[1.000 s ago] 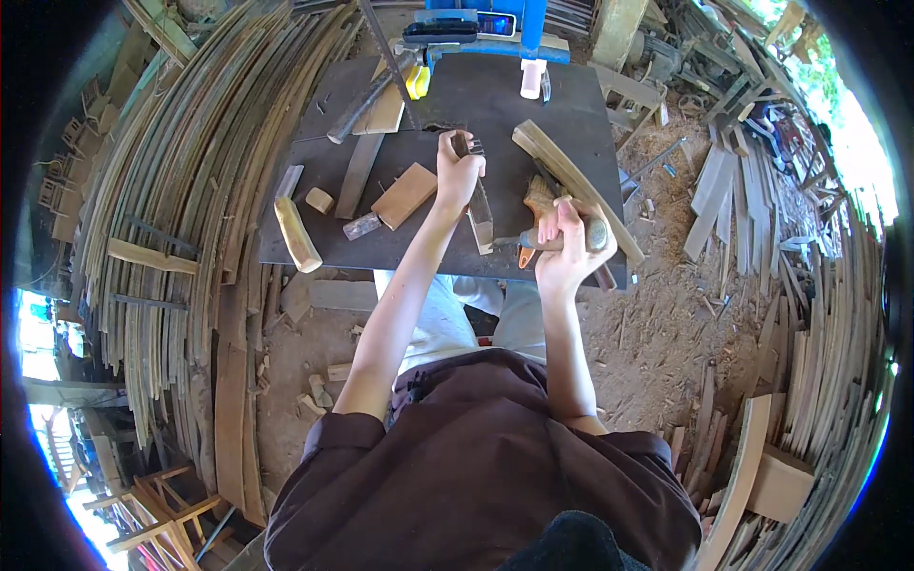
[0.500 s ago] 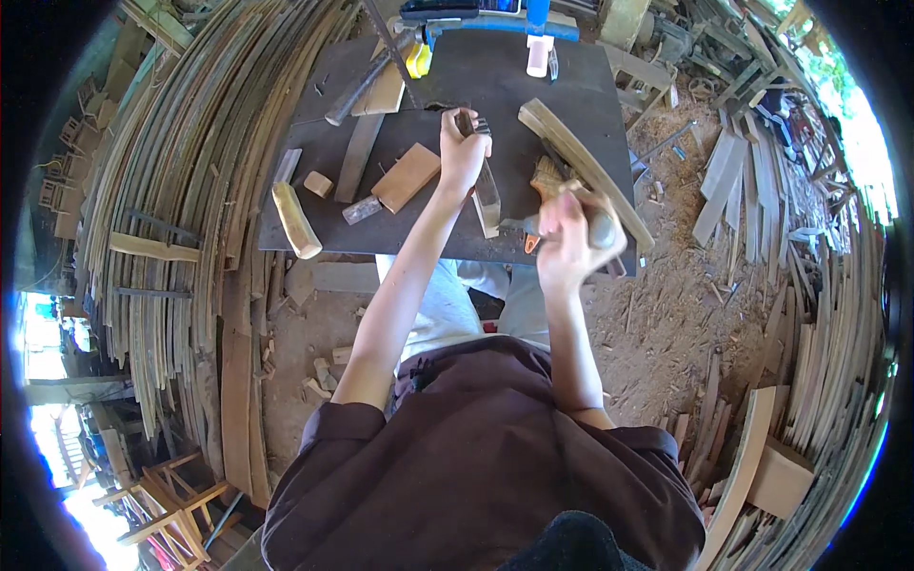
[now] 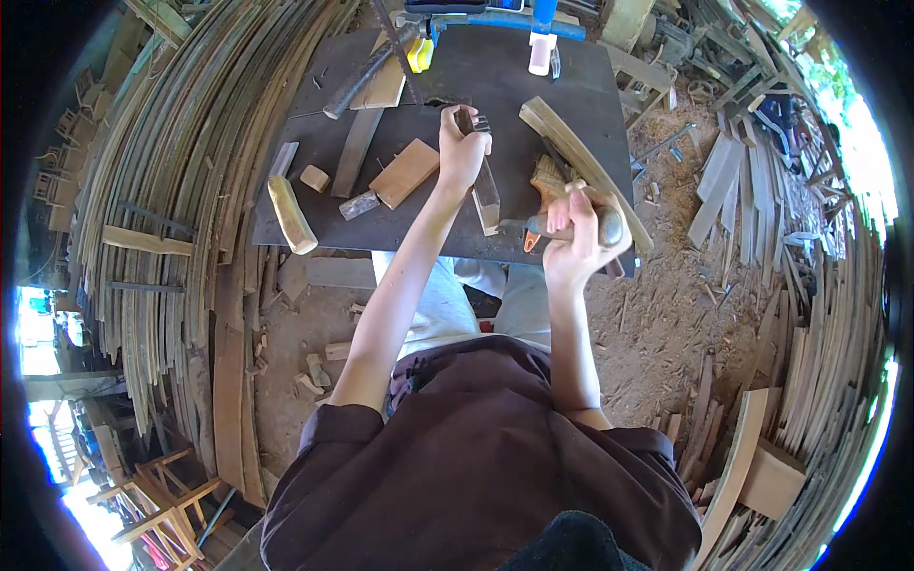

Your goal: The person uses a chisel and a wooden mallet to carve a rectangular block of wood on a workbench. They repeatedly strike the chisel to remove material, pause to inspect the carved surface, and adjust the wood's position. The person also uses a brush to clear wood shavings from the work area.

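Observation:
My left hand (image 3: 464, 150) is closed around a narrow wooden block (image 3: 487, 202) that lies lengthwise on the dark tabletop (image 3: 400, 214). The block's far end looks dark, partly hidden by my fingers. My right hand (image 3: 579, 243) is wrapped around a tool with a thick, rounded handle (image 3: 610, 228). Its grey end points left, close to the block's near end; I cannot tell its exact kind. Beyond that hand lies a tan, shaped wooden handle (image 3: 546, 181), beside a long wooden bar (image 3: 581, 157). An orange piece (image 3: 531, 242) sits near the front edge.
On the left lie a curved wooden piece (image 3: 290, 216), a small wooden cube (image 3: 315, 178) and a wooden mallet (image 3: 405, 173). A hammer (image 3: 367, 81) and a white-and-blue bottle (image 3: 542, 49) are farther back. Stacked boards (image 3: 171, 190) stand at left; shavings cover the floor (image 3: 657, 305).
My right hand has shifted slightly right and down with the tool, and shows less blur. My left hand keeps its grip on the block. The whole view has tilted a little.

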`<state>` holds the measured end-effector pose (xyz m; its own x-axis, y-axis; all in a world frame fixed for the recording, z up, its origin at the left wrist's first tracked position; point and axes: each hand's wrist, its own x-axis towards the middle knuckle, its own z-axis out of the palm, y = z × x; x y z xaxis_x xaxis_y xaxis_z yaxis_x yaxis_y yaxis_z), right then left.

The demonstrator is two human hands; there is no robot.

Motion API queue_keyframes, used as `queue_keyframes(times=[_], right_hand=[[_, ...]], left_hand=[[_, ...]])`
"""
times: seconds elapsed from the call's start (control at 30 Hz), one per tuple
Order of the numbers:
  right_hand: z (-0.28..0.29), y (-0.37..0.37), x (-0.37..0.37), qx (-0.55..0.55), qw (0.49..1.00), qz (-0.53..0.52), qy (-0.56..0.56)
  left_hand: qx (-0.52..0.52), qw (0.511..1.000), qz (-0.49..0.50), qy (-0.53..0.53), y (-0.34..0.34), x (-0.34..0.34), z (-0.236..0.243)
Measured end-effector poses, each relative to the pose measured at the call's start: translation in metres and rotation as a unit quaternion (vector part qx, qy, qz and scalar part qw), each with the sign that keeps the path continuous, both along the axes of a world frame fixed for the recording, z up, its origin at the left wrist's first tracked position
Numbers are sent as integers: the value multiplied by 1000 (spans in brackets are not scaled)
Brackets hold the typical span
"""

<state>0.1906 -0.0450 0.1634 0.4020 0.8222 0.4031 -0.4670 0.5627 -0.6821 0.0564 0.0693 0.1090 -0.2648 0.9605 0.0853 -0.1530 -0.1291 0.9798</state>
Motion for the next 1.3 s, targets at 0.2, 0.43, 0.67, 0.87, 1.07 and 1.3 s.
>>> queue_keyframes(times=[0.2, 0.43, 0.67, 0.87, 1.07, 1.3], right_hand=[[-17, 12, -17, -60, 996, 6, -64], [-21, 11, -9, -35, 999, 10, -28], [-11, 8, -11, -45, 999, 22, -19], [-28, 16, -14, -63, 997, 10, -52], [-47, 23, -16, -69, 993, 17, -98], [24, 0, 10, -59, 997, 28, -34]], left_hand=[[-7, 1000, -1, 2, 0, -1, 2], [8, 1000, -6, -7, 3, 0, -1], [-4, 1000, 2, 11, 1, -2, -3], [-28, 1000, 0, 9, 1, -1, 1], [1, 1000, 2, 8, 0, 1, 3], [32, 999, 5, -25, -1, -8, -4]])
